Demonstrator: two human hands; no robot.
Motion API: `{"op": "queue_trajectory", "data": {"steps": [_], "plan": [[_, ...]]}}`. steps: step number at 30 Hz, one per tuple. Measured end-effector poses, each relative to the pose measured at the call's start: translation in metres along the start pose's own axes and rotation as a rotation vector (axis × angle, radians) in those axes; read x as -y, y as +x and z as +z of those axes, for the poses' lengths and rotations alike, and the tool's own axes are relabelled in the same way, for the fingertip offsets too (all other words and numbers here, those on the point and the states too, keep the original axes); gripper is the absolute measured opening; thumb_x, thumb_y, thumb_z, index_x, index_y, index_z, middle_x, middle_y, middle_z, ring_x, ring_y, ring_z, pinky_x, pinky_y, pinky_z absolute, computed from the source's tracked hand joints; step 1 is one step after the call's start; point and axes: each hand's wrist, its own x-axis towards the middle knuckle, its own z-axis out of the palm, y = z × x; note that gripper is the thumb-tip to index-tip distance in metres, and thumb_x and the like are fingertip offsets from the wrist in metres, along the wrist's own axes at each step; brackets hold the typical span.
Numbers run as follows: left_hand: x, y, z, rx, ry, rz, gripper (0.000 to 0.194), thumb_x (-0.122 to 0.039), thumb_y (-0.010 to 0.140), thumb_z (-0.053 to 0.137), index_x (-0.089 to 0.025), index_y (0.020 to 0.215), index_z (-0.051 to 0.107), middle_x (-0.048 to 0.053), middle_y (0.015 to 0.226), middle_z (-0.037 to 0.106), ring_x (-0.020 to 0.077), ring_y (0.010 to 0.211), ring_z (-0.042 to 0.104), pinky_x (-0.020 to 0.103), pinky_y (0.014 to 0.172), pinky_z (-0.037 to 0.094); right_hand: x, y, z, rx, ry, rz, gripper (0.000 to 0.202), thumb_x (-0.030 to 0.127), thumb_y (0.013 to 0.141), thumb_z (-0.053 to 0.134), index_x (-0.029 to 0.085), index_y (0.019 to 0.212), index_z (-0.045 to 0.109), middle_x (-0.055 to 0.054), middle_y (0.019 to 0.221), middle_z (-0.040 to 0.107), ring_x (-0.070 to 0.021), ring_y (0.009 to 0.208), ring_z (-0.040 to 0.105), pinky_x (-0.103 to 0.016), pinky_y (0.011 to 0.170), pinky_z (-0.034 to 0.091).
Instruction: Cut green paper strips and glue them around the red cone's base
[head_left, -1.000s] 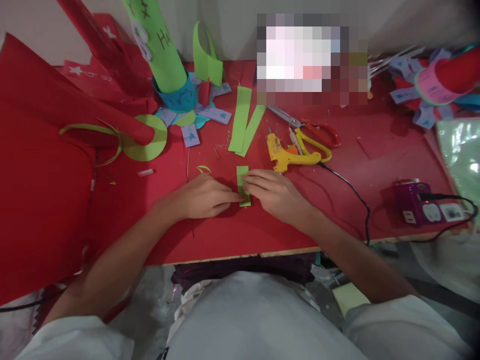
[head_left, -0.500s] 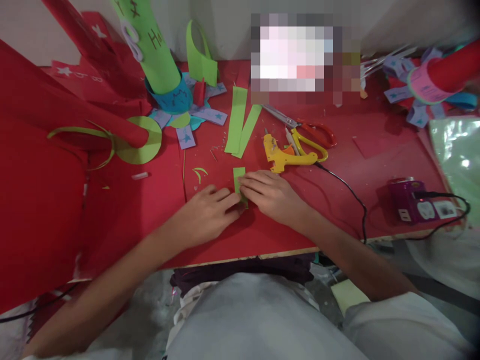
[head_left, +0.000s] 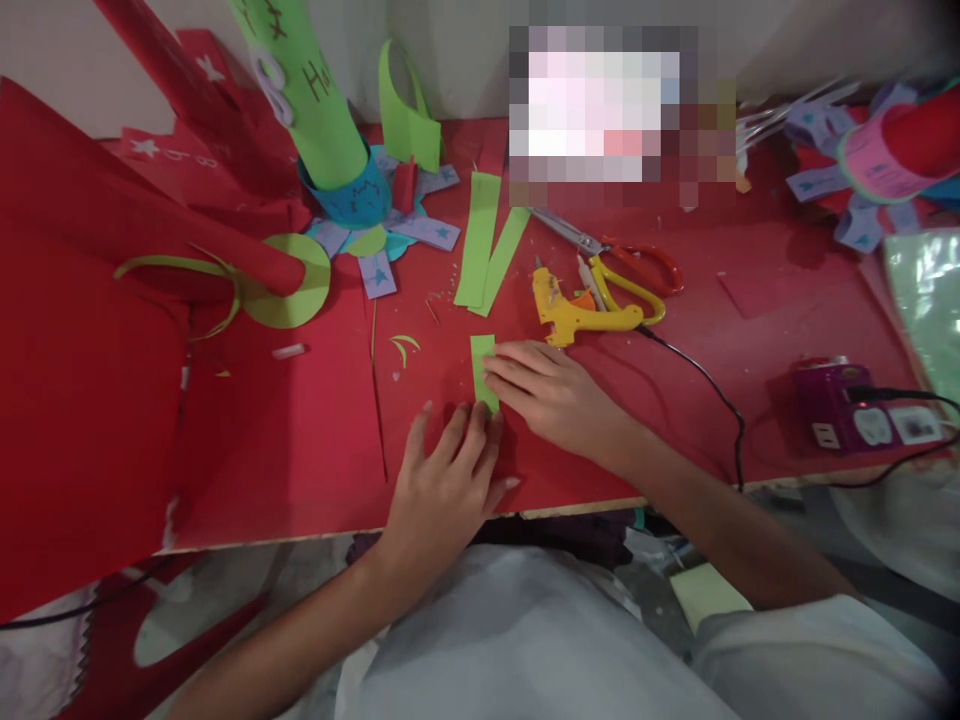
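Note:
A short light-green strip (head_left: 484, 378), foam or paper, lies on the red tabletop in front of me. My left hand (head_left: 448, 475) is spread flat, its fingertips at the strip's near end. From the right, my right hand (head_left: 559, 400) rests with fingers stretched over the strip's edge, lightly pressing it down. Two longer green strips (head_left: 477, 240) lie just beyond. A yellow hot glue gun (head_left: 589, 320) is to the right of them, beside scissors with red handles (head_left: 649, 262) and a tool with yellow handles (head_left: 634, 298).
At the left stand a green tube (head_left: 330, 120) in a blue base and a large red sheet (head_left: 82, 350). A purple power box (head_left: 840, 405) with a black cord sits at the right. Thin green scraps (head_left: 405, 348) lie left of the strip. A pixelated patch covers the back.
My left hand has moved nearer to me and its fingers have spread out from a bent pose. My right hand stays on the strip. The whole view has shifted slightly.

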Motion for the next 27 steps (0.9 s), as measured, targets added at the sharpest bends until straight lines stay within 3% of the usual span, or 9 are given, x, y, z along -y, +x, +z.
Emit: {"op": "queue_trajectory", "data": {"steps": [9,15,19,27], "plan": [[-0.0004,-0.0059,0.0105,-0.048,-0.149,-0.057,0.049,-0.041,0.106,0.058,-0.008,0.143,0.063,0.017,0.149,0.067,0.0327,0.136,0.063,0.055,0.120,0.046,-0.0021,-0.0038,0.0041,-0.023,0.051,0.004,0.035,0.004,0.104,0.047,0.010,0.121,0.077,-0.015,0.128,0.079,-0.0295,0.124,0.067,-0.049,0.108,0.056],[-0.0018,-0.0069,0.0088,-0.107,-0.123,-0.055,0.037,-0.028,0.105,0.058,-0.006,0.133,0.068,0.016,0.134,0.074,0.0298,0.120,0.067,0.048,0.110,0.052,-0.0027,-0.0048,0.0054,-0.025,0.129,0.029,0.039,0.002,0.102,0.047,0.013,0.123,0.078,-0.015,0.130,0.078,-0.0281,0.124,0.067,-0.049,0.110,0.055],[0.0023,-0.0054,0.0078,-0.110,-0.098,-0.027,0.031,-0.026,0.103,0.060,-0.007,0.125,0.071,0.015,0.126,0.075,0.0287,0.114,0.068,0.046,0.106,0.053,-0.0027,-0.0039,0.0042,-0.027,0.133,0.008,0.037,0.000,0.099,0.050,0.007,0.122,0.078,-0.018,0.128,0.078,-0.0305,0.123,0.068,-0.049,0.106,0.056],[-0.0012,0.0021,0.0045,-0.023,-0.029,-0.009,0.037,-0.028,0.104,0.060,-0.008,0.135,0.068,0.015,0.119,0.074,0.0286,0.111,0.067,0.047,0.105,0.053,-0.0027,-0.0028,0.0033,-0.001,0.105,0.007,0.037,-0.001,0.098,0.049,0.007,0.121,0.077,-0.017,0.127,0.079,-0.0312,0.122,0.069,-0.050,0.105,0.058]]}}
